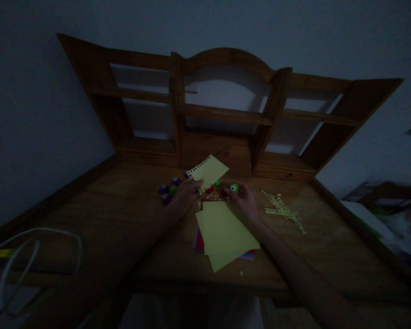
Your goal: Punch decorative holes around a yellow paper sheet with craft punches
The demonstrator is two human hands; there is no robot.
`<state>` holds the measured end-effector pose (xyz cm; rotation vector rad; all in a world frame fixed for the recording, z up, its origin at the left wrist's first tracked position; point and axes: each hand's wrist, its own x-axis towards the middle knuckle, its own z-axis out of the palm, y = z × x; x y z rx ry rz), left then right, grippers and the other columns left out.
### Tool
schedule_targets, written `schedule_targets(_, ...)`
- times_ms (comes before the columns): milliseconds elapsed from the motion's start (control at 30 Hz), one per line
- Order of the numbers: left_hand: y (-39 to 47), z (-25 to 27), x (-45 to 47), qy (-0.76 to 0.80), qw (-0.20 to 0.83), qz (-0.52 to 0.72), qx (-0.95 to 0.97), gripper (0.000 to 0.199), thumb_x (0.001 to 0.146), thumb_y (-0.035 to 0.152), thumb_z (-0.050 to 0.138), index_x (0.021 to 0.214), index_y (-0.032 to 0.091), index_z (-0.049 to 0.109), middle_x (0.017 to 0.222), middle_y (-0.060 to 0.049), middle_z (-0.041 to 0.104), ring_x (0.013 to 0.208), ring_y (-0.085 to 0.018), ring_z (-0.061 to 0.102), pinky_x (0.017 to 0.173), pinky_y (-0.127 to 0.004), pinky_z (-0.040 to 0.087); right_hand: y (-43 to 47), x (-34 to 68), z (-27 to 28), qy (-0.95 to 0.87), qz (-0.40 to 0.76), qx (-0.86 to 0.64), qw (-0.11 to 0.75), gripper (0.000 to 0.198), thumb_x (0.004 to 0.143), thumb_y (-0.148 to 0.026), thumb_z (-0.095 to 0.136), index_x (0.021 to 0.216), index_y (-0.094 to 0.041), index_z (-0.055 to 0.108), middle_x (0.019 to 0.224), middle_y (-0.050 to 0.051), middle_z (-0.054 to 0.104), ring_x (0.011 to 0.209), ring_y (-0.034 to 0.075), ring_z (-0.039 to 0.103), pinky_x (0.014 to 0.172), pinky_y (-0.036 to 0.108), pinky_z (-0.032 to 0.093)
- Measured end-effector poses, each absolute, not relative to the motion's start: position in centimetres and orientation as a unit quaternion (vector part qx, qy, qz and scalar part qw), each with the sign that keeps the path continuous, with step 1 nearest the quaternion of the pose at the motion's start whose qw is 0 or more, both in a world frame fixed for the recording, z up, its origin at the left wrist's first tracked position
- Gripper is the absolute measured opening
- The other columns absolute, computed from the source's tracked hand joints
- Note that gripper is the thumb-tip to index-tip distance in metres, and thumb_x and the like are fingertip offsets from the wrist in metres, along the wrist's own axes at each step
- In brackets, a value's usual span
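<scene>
My left hand (187, 192) is closed on the near-left corner of a yellow paper sheet (210, 172), whose left edge has a row of punched holes. In my right hand (244, 199) is a small green craft punch (233, 187) with a white round mark on it, held by the fingers to the right of that sheet. Between the hands lie a red punch (210, 189) and tiny yellow paper bits. Below them is a stack of yellow sheets (226, 233), with red, blue and purple paper showing under it.
Several purple punches (163, 188) and a green one (173, 189) sit beside my left hand. Punched yellow strips (282, 210) lie crossed at the right. A wooden shelf unit (222, 114) stands along the back. A white cable (78, 242) loops at the left front.
</scene>
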<state>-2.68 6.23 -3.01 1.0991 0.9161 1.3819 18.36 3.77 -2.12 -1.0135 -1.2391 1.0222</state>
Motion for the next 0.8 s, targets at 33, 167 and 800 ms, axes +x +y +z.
schedule_targets(33,6.1,-3.0,-2.7,0.386,0.555,0.579,0.456,0.03,0.067,0.037,0.074,0.086,0.018,0.061,0.101,-0.009,0.064,0.098,-0.027,0.06,0.083,-0.04,0.051,3.7,18.3,-2.0,-0.527,0.439,-0.437,0.582,0.039,0.068,-0.04,0.072,0.098,-0.022,0.055,0.086,0.002,0.065,0.065,0.016,0.061,0.062,0.03,0.05)
schedule_targets(167,5.8,-2.6,-2.5,0.381,0.596,0.576,0.411,0.029,0.067,0.033,0.075,0.087,0.019,0.06,0.104,-0.007,0.063,0.098,-0.025,0.059,0.081,-0.037,0.051,3.5,18.1,-1.4,-0.517,0.455,-0.43,0.584,0.041,0.065,-0.039,0.074,0.097,-0.021,0.056,0.084,0.001,0.065,0.063,0.015,0.06,0.061,0.03,0.05)
schedule_targets(800,5.7,-2.2,-2.3,0.386,0.568,0.575,0.443,0.03,0.06,0.018,0.076,0.088,0.017,0.064,0.102,-0.007,0.066,0.094,-0.023,0.061,0.079,-0.033,0.052,3.0,18.2,-0.7,-0.513,0.479,-0.403,0.588,0.033,0.072,-0.043,0.069,0.096,-0.023,0.059,0.077,0.0,0.066,0.063,0.016,0.061,0.066,0.032,0.05)
